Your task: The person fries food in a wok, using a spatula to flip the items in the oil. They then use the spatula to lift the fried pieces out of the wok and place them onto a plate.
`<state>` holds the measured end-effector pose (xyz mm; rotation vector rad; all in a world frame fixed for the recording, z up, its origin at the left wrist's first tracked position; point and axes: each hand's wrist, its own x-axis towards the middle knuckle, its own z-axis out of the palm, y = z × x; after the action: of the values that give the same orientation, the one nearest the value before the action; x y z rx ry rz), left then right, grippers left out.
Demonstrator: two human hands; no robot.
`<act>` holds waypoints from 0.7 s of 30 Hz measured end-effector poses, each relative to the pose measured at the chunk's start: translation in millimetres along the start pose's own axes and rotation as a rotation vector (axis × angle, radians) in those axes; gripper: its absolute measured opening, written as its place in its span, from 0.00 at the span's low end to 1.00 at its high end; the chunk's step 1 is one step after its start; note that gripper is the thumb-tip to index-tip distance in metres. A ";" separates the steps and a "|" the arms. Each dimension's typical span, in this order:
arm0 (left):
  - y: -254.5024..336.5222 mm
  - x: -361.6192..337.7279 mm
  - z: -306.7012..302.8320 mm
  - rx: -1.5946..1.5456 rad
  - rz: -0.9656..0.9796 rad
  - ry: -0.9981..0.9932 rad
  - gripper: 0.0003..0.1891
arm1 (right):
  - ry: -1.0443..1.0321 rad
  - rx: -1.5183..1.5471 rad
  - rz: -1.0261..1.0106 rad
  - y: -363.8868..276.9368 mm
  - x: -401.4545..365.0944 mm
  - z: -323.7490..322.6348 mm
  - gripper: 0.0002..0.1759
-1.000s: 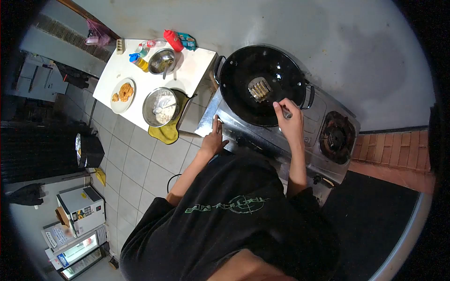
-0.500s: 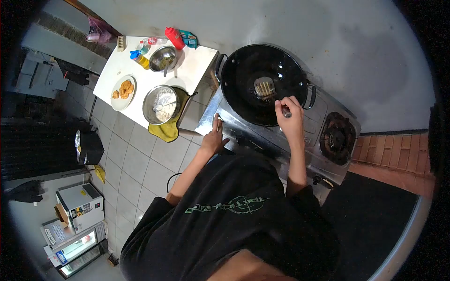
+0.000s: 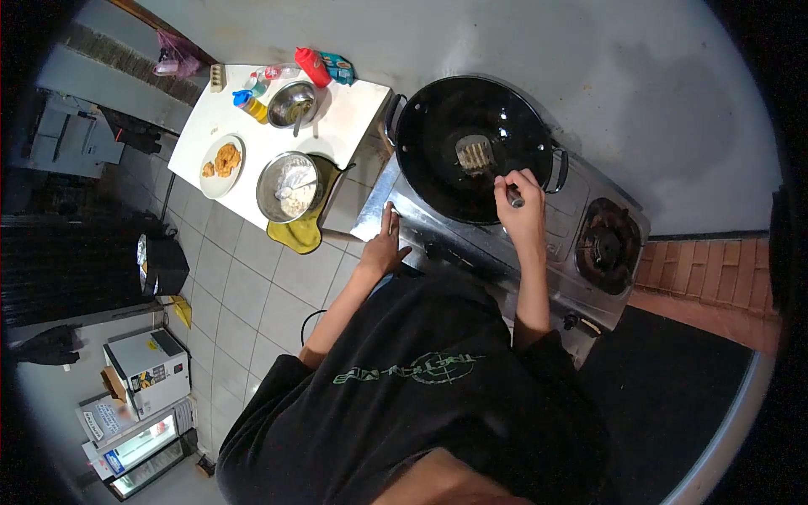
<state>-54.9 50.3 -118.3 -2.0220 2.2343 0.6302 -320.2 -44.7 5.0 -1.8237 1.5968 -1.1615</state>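
Observation:
My right hand (image 3: 520,206) is closed round the handle of a slotted metal spatula (image 3: 475,156), whose head lies inside a large black wok (image 3: 438,181). Dark, shiny liquid seems to be in the wok, though its depth is hard to tell. The wok sits on the left side of a steel gas stove (image 3: 560,244). My left hand (image 3: 385,247) rests at the stove's front left edge, fingers spread and holding nothing.
Left of the stove, a white table (image 3: 332,135) bears a bowl of white flour-like stuff (image 3: 289,189), a smaller steel bowl (image 3: 292,105), a plate of fried food (image 3: 222,167) and several bottles. A yellow-green cloth (image 3: 295,236) hangs over its edge. A bare burner (image 3: 608,244) is at right.
The view has shifted very slightly. The spatula head has moved a little within the wok, while both hands look nearly the same.

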 end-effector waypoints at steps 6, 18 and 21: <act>2.9 -1.1 -3.5 0.010 -0.014 -0.014 0.48 | 0.002 0.001 0.015 -1.9 0.0 -1.3 0.10; 2.0 -1.5 -4.0 -0.008 0.001 -0.003 0.48 | 0.008 0.022 0.011 -1.8 0.8 -1.2 0.10; 2.1 -1.0 -4.4 -0.004 0.001 -0.005 0.48 | 0.019 0.029 -0.007 2.0 0.9 0.4 0.10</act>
<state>-55.8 49.9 -113.4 -2.0189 2.2339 0.6395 -321.0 -46.1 3.5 -1.8064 1.5775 -1.2027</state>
